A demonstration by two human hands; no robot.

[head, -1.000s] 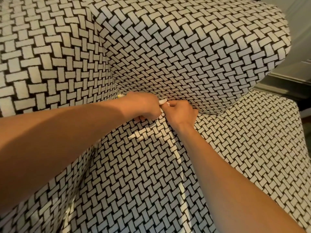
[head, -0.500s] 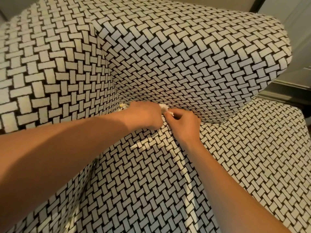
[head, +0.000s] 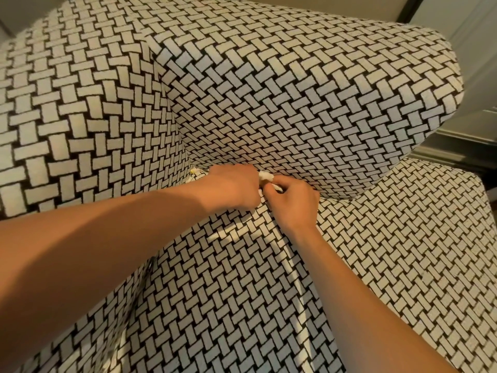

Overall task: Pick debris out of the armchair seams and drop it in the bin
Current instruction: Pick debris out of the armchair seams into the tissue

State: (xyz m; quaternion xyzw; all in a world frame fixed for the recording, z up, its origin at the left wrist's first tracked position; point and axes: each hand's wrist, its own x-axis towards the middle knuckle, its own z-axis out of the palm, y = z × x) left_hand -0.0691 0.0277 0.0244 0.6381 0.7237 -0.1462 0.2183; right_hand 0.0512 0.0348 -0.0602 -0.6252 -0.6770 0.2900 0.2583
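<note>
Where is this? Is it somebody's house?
Probably a room in a home: a black-and-white basket-weave fabric armchair fills the view, with a grey moulded skirting board and pale wall behind.

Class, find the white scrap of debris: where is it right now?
Head view, centre: the white scrap sits at the armchair seam, between the left hand and the right hand.

Bare forearms [head: 102, 254], bare hands [head: 231, 188].
</note>
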